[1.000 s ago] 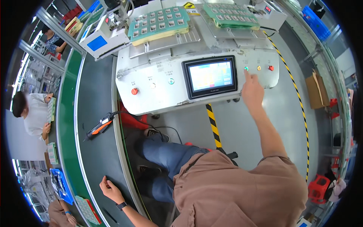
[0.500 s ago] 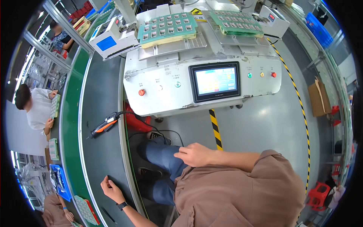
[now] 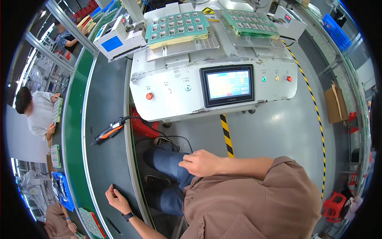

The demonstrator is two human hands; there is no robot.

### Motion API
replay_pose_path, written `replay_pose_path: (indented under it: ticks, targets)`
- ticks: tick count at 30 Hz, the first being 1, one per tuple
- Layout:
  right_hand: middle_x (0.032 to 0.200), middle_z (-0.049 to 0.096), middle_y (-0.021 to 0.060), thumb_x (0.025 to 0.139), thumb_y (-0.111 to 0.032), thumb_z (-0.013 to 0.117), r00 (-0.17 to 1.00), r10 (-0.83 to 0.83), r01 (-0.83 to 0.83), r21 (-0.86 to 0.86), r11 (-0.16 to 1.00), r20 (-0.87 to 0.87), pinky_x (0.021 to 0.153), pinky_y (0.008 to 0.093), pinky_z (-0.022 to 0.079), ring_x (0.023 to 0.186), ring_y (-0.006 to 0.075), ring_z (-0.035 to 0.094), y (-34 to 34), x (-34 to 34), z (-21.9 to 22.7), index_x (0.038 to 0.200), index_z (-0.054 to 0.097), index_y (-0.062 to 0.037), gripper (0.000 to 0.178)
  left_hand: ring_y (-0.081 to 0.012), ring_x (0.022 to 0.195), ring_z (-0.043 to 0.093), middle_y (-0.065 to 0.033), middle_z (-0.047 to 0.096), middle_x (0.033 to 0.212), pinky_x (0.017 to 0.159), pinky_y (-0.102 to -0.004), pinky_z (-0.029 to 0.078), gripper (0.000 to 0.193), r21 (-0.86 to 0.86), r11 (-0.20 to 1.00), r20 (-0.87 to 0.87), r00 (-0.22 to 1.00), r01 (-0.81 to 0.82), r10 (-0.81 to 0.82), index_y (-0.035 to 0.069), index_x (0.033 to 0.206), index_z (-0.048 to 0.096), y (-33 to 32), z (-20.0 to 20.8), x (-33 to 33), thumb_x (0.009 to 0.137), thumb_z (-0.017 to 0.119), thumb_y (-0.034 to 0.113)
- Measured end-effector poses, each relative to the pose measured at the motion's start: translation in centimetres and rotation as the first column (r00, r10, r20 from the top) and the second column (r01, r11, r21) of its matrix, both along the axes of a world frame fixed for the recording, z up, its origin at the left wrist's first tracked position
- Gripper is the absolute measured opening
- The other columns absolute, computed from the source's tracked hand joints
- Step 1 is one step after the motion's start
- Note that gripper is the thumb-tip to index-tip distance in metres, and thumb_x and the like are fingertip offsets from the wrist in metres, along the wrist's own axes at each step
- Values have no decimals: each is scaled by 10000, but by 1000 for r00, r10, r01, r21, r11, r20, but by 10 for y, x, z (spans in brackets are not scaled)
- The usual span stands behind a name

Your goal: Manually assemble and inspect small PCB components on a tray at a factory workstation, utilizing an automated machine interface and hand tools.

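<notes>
My left hand (image 3: pixel 117 200), with a dark watch on its wrist, rests on the dark bench top (image 3: pixel 106 161) at the lower left. Its fingers are loosely curled, and nothing shows in them. Over my thigh in blue jeans lies my right hand (image 3: pixel 200 162), its fingers bent closed, the palm side hidden. No object shows in it. An electric screwdriver (image 3: pixel 110 130), black and orange with a black cable, lies on the bench beyond my left hand. A thin dark stick-like thing (image 3: pixel 114 226) lies nearer, by the bench's left edge.
A white machine (image 3: pixel 171 107) with a screen (image 3: pixel 228 85) and coloured buttons stands ahead. It carries two stacks of green panels (image 3: pixel 177 28) (image 3: pixel 251 24). Past a green strip (image 3: pixel 75 131), other people sit at the left. A red stool (image 3: pixel 333 207) and cardboard box (image 3: pixel 336 103) are at right.
My right hand has shifted very slightly left on the thigh. My left hand stays at the same place on the bench. The view has moved a little.
</notes>
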State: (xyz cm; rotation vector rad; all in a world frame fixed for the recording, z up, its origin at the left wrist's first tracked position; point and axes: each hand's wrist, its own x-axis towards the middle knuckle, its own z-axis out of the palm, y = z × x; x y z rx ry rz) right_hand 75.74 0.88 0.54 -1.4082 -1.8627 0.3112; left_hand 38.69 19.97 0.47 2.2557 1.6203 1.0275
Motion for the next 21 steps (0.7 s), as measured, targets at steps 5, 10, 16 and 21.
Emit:
replay_pose_path:
  ticks: [5,10,16,21]
  targets:
    - [793,544,84,711,-33,622,1000,3,-3,18,1000,0,548,373,492,619,277,576,3,1,3,961,605,-25,252,-137,690,496,-64,568,888,596,-255,403,216,5,1000,-15,1000,2,-2,-21,1052,639,-1,2,1,885,503,-8]
    - [787,540,83,709,-26,617,1000,12,-12,20,1000,-6,549,369,492,623,273,576,6,0,6,960,601,-20,251,-134,680,490,-64,567,889,588,-252,399,219,-11,1000,-7,1000,-3,3,-24,1054,639,-1,2,2,884,502,-10]
    - [736,502,104,706,-31,579,998,29,-26,47,999,-47,539,390,479,627,282,573,8,-4,8,850,557,-22,145,-138,679,489,-67,563,885,593,-259,400,209,17,1000,-19,1000,8,-7,-30,1043,636,0,2,3,880,507,-12]
    - [769,520,80,712,-32,619,999,48,-47,44,998,-24,558,357,486,637,254,571,10,-3,4,952,599,-14,241,-141,682,486,-69,561,882,595,-260,399,210,-5,1000,-21,1000,-7,7,-29,1044,635,0,2,2,878,507,-13]
